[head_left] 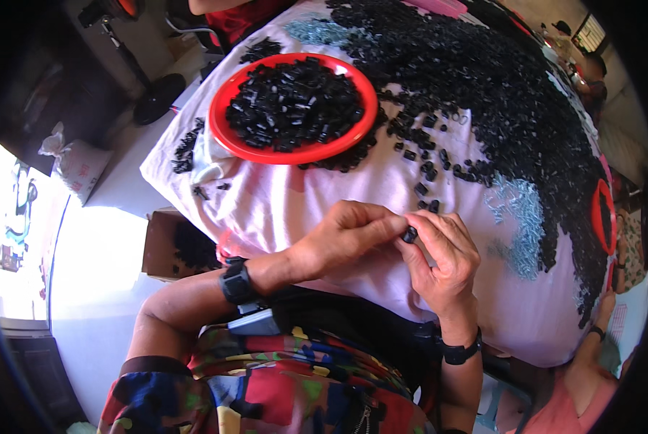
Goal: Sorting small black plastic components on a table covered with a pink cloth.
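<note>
One red plate [280,157] heaped with small black parts [295,101] sits at the left of the cloth-covered desk [280,206]. Next, the left hand [360,230] has its fingers pinched narrow; whether they grip anything tiny is hidden. Just at their tips, the black piece [410,235] is held between the right hand's [443,257] thumb and forefinger. Best handling likely means a steady, light right pinch, with the left fingertips pressing squarely, never forcing. Farther right lie slender silvery pieces [521,228], beside a wide black heap [505,108].
</note>
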Available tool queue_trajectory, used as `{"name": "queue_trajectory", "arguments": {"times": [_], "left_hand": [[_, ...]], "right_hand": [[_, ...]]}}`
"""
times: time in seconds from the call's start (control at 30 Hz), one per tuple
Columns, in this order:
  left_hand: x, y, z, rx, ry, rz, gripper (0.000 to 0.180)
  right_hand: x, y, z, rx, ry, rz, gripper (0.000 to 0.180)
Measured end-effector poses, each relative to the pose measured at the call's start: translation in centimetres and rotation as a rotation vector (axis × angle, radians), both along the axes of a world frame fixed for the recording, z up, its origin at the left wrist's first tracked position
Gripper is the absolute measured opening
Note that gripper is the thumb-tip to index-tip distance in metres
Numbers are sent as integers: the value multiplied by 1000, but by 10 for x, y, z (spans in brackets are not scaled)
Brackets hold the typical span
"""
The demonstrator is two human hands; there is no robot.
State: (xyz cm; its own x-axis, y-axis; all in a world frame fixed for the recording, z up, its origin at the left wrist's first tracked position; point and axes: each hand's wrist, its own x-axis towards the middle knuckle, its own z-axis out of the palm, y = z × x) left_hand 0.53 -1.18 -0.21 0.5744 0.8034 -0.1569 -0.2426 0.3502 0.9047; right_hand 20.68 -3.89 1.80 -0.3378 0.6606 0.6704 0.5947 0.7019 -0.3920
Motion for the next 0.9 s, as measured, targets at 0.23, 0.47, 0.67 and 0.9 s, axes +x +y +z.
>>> {"name": "queue_trajectory", "arguments": {"times": [0.23,0.47,0.67,0.9], "left_hand": [[-6,8,19,145,102,2,33],[-77,81,46,9,-107,402,32],[-92,95,52,-88,-182,514,32],[-25,61,59,444,298,225,30]], "right_hand": [[9,-4,9,-200,43,-108,42],[35,1,4,-407,6,-328,18],[38,6,6,-298,60,-280,22],[85,2,14,-344,-164,-534,17]]}}
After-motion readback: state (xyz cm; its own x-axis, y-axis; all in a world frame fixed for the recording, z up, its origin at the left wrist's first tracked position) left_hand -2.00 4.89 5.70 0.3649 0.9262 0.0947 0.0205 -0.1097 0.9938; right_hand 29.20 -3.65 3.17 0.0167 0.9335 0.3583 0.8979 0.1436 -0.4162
